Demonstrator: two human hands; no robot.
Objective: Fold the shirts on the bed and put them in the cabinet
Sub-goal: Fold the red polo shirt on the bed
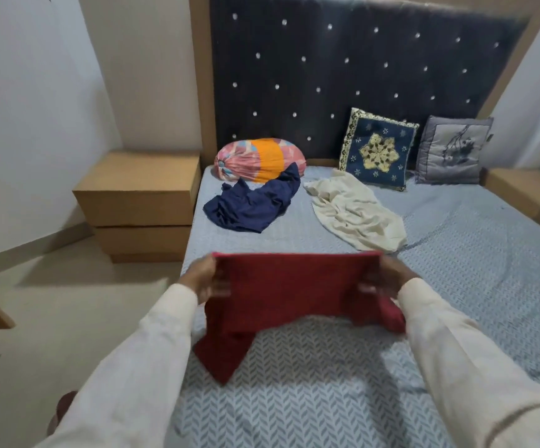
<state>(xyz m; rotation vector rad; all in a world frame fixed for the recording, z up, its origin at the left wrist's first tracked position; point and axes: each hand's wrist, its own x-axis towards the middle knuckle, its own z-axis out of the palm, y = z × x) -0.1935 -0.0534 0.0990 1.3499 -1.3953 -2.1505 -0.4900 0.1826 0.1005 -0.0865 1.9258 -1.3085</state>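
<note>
Red shirt (pixel 281 292) held above bed (pixel 456 253); left hand (pixel 201 279), right hand (pixel 389 279) fingers gripping its side edges.

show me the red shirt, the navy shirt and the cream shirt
red shirt (pixel 281 286), head view, middle of the flat held-up panel
navy shirt (pixel 249 205), head view, centre of the crumpled heap
cream shirt (pixel 356 215), head view, middle of the rumpled cloth

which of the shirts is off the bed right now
The red shirt, gripped by left hand and right hand; the navy shirt and cream shirt lie crumpled.
</note>
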